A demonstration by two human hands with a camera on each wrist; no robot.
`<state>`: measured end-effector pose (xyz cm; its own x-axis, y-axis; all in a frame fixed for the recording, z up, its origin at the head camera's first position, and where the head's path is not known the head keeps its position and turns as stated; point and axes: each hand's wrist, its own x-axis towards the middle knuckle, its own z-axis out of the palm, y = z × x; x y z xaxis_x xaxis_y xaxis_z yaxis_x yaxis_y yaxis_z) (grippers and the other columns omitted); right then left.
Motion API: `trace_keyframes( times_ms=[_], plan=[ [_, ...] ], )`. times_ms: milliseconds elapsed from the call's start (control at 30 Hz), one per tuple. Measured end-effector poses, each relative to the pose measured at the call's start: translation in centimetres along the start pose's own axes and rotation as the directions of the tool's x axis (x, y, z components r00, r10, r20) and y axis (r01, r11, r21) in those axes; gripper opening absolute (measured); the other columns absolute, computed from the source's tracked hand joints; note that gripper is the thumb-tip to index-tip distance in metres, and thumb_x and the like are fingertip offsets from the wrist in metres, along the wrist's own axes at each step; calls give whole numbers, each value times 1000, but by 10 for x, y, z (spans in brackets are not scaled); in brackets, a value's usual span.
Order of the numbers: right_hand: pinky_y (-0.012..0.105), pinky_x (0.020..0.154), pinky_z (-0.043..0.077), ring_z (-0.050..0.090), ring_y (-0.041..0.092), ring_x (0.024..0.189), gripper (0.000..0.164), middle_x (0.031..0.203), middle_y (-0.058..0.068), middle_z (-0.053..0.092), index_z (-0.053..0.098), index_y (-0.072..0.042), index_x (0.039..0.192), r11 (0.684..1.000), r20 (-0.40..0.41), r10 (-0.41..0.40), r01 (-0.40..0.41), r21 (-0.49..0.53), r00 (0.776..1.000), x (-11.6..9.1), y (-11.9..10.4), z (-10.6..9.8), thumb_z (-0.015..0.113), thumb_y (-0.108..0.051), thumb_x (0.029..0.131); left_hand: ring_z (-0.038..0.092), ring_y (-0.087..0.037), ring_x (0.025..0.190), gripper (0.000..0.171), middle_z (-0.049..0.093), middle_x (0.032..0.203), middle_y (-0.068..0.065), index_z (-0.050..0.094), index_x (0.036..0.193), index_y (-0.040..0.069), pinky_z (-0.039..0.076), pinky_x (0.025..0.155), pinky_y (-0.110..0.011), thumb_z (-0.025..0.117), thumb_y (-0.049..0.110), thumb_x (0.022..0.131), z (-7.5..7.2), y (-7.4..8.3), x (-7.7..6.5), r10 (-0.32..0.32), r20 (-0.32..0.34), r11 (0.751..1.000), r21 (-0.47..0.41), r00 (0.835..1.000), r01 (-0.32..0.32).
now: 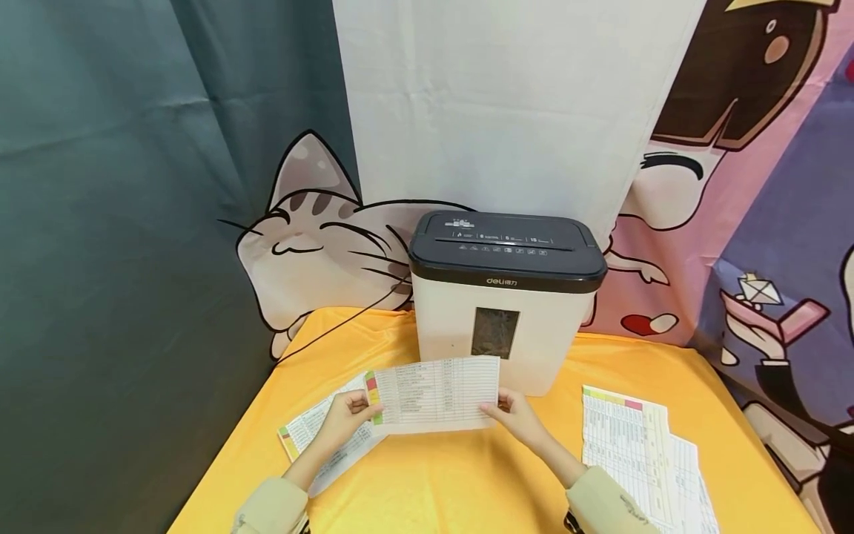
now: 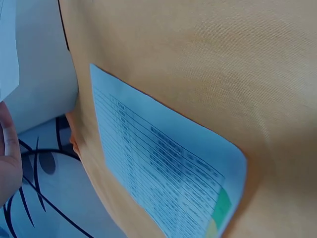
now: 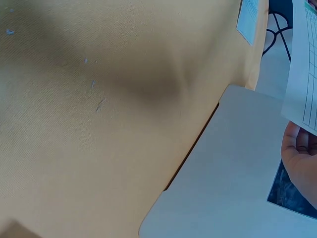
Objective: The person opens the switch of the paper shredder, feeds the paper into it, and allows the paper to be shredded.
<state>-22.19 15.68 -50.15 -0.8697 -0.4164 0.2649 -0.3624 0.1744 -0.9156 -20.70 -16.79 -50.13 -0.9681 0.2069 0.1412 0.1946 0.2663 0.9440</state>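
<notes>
Both hands hold up a printed sheet of paper in front of the paper shredder. At the sheet's left end, by its coloured strip, the left hand pinches it between thumb and fingers. The right hand grips the opposite end, thumb on the front face. In the right wrist view that hand shows at the edge, with the sheet above it. The shredder is white with a black lid, a narrow feed slot and a small dark window.
A second printed sheet lies on the yellow cloth below the left forearm. Several overlapping printed sheets lie to the right. A thin black cord runs left from the shredder. Printed curtains hang behind; small paper scraps dot the cloth.
</notes>
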Motion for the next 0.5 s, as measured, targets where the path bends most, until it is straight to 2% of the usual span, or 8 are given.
trace_keyframes(
  times_ms=[100, 300, 400, 500],
  plan=[
    [19, 68, 50, 60, 1, 82, 28, 97, 29, 61, 56, 12, 104, 1000, -26, 12, -12, -4, 1000, -2, -2, -2, 55, -10, 85, 61, -8, 63, 20, 65, 79, -21, 63, 83, -5, 52, 60, -31, 63, 14, 80, 4, 6, 2, 11, 14, 1000, -4, 1000, -11],
    [19, 67, 49, 59, -1, 79, 28, 95, 27, 62, 57, 11, 103, 998, -73, 48, -50, -29, 996, -10, -8, -11, 56, -10, 85, 57, -11, 55, 19, 59, 66, -26, 57, 69, -8, 50, 55, -29, 62, 7, 80, 12, 38, 2, 83, 45, 995, 43, 996, -85],
    [19, 67, 49, 60, 0, 79, 27, 96, 27, 62, 57, 10, 104, 998, -83, 58, -61, -28, 995, -15, -13, -15, 56, -9, 85, 52, -7, 52, 20, 57, 64, -28, 55, 67, -8, 48, 53, -23, 62, 6, 79, 15, 50, 2, 107, 63, 993, 42, 992, -109],
    [19, 67, 49, 60, 0, 81, 27, 96, 27, 62, 57, 9, 105, 998, -95, 47, -50, -26, 994, -19, -12, -17, 56, -9, 85, 42, -2, 49, 23, 52, 60, -27, 52, 64, -9, 39, 49, -15, 62, 5, 79, 17, 54, 3, 126, 85, 991, 37, 988, -130]
  ],
)
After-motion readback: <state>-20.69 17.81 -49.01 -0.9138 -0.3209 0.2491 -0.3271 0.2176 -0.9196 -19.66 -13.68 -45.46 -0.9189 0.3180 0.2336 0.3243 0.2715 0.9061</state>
